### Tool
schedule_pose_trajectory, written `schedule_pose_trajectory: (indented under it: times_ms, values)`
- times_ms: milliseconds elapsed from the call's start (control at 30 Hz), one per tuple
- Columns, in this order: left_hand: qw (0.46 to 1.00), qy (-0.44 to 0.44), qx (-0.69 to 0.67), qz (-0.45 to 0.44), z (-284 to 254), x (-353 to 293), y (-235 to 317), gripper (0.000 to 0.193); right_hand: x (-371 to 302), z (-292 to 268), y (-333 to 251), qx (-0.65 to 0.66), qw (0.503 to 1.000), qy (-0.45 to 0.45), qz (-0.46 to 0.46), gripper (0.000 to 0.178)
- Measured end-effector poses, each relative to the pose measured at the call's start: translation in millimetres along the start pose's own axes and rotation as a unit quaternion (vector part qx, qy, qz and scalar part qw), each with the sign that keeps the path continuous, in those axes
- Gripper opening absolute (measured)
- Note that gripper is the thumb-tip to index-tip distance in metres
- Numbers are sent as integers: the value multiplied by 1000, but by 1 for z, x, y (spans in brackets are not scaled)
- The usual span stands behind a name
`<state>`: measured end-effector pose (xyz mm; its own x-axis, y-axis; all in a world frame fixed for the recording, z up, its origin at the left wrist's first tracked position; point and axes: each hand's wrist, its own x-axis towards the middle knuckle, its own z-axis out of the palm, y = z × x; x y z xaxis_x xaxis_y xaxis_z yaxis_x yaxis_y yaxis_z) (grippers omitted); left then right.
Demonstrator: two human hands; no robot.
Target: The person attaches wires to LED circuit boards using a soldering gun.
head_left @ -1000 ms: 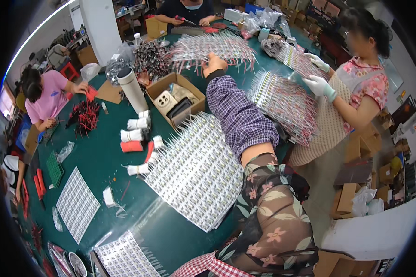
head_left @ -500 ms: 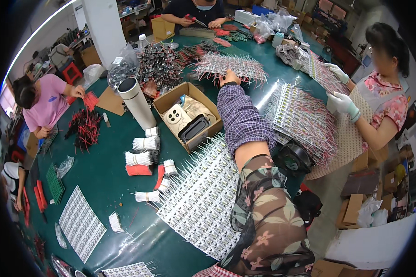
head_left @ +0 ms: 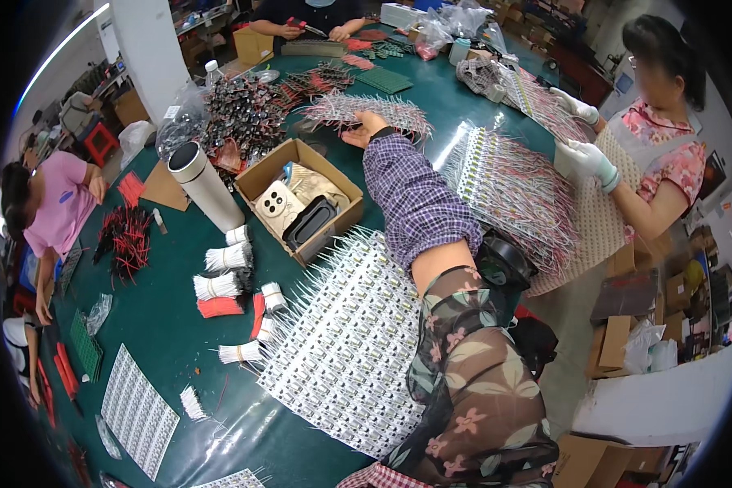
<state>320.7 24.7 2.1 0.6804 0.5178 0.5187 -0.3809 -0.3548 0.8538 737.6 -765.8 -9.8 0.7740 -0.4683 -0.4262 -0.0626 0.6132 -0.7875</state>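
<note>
My right hand [head_left: 367,128] stretches far across the table, its thumb and fingers around the near edge of a panel of small circuit boards [head_left: 403,116] bristling with white and red wires. The fingertips are partly hidden by the wires. Under my forearm and nearer to me lies a large white circuit-board panel [head_left: 342,350] with green parts and thin white wires along its upper left edge. A stack of wired panels [head_left: 516,191] rests to the right of my forearm. My left hand is out of view.
An open cardboard box [head_left: 346,218] holds a phone and a black case. Beside it stand a steel flask [head_left: 211,189] and bundles of white wires [head_left: 217,285]. Behind is a heap of black and red wired parts [head_left: 240,114]. A gloved co-worker [head_left: 659,146] holds a panel at right; others work around the table.
The view has swung slightly right, so the table's things appear further left. My right hand has shifted a little left at the panel, which looks flatter now.
</note>
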Motion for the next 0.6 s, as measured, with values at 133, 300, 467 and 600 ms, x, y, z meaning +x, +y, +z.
schedule_pose_trajectory:
  times_ms: [133,300,467,600]
  values:
    - [1000,-8,-10,-1,10,7,-5,41,26,-20,-11,182,979,-21,-85,36]
    - [1000,2,2,-1,4,4,0,41,29,-24,7,194,977,-30,-77,26]
    - [1000,2,22,-3,-4,7,8,41,36,-23,28,116,993,-5,17,41]
    - [1000,-11,19,-9,2,14,5,42,60,-46,36,20,998,-38,50,56]
